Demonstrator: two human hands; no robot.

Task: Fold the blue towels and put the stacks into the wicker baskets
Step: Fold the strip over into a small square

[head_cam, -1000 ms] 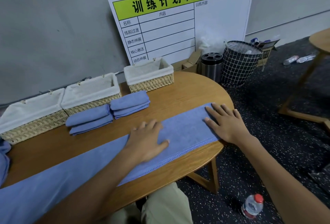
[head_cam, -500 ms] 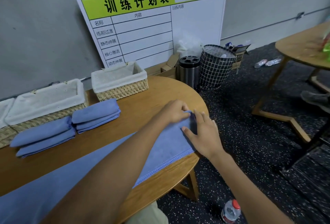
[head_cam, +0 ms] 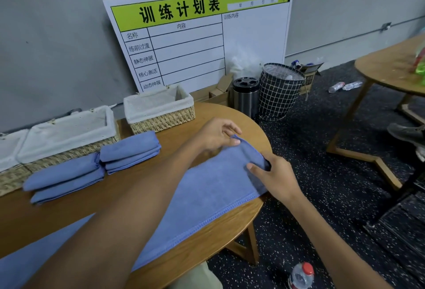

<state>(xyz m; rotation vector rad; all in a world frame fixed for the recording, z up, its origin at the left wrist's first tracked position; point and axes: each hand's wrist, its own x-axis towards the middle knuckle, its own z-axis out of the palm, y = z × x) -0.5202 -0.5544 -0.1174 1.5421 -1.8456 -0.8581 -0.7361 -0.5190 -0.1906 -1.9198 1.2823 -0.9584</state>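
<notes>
A long blue towel (head_cam: 207,196) lies lengthwise along the wooden table (head_cam: 213,240). Its right end is lifted off the tabletop. My left hand (head_cam: 216,135) pinches the far corner of that end, and my right hand (head_cam: 273,177) grips the near corner. Two folded blue towel stacks (head_cam: 131,150) (head_cam: 64,176) rest side by side in front of the baskets. Three white-lined wicker baskets stand along the table's back edge: one at the right (head_cam: 161,109), one in the middle (head_cam: 66,136), one partly cut off at the left (head_cam: 9,164). All three look empty.
A white and green chart board (head_cam: 197,40) leans on the wall. Beside the table stand a metal bin (head_cam: 246,95) and a black grid hamper (head_cam: 279,92). A water bottle (head_cam: 300,275) lies on the floor. A second wooden table (head_cam: 391,70) stands at the right.
Both hands went from lying flat on the towel to its right end, took hold of the two corners and lifted the end. The view shifted to the right.
</notes>
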